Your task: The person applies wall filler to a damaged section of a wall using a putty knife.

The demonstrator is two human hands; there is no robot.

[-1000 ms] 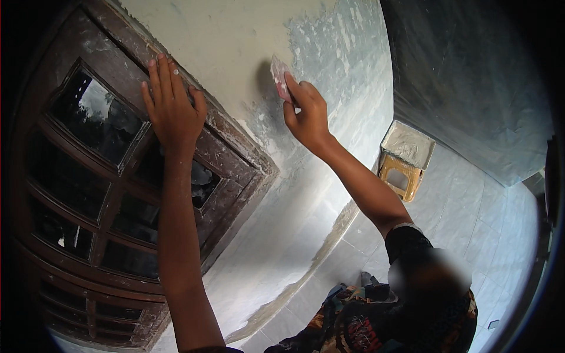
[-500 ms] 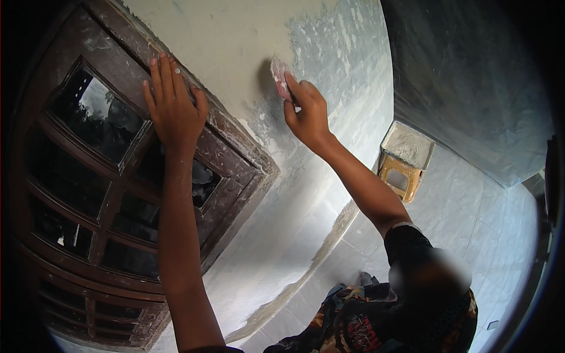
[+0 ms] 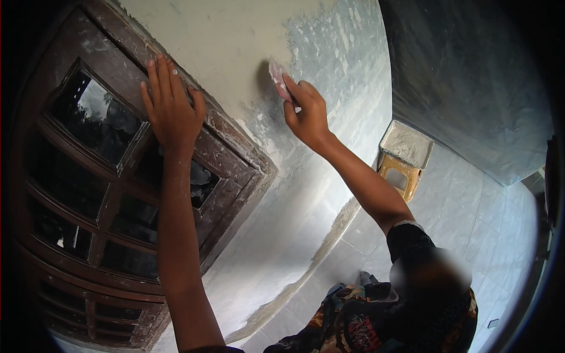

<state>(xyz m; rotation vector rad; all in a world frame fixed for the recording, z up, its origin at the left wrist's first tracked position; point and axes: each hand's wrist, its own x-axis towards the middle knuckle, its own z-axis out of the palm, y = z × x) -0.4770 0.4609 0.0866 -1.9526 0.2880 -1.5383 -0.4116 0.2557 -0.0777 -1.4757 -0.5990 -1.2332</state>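
My left hand (image 3: 175, 115) lies flat with spread fingers on the dark brown wooden window frame (image 3: 138, 44), close to the wall. A small pale spot shows near one finger. In my right hand (image 3: 308, 113) is a pink putty scraper (image 3: 278, 80) smeared with white paste, pinched between thumb and fingers. Its blade is at the wall (image 3: 229, 35), where a smooth cream coat meets a patchy grey area (image 3: 338, 53). The far edge of the blade is partly hidden by paste, so I cannot tell how firmly it presses.
Down on the grey tiled floor (image 3: 447, 217), a yellow stool (image 3: 409, 183) stands beside a shallow tray (image 3: 406, 143) of pale paste. A dark plastic sheet (image 3: 465, 88) hangs at the right. Glass panes (image 3: 97, 112) fill the window at the left.
Almost nothing differs. Both hands appear slightly further left in the picture, along with the whole scene, and the scraper stays against the same part of the wall.
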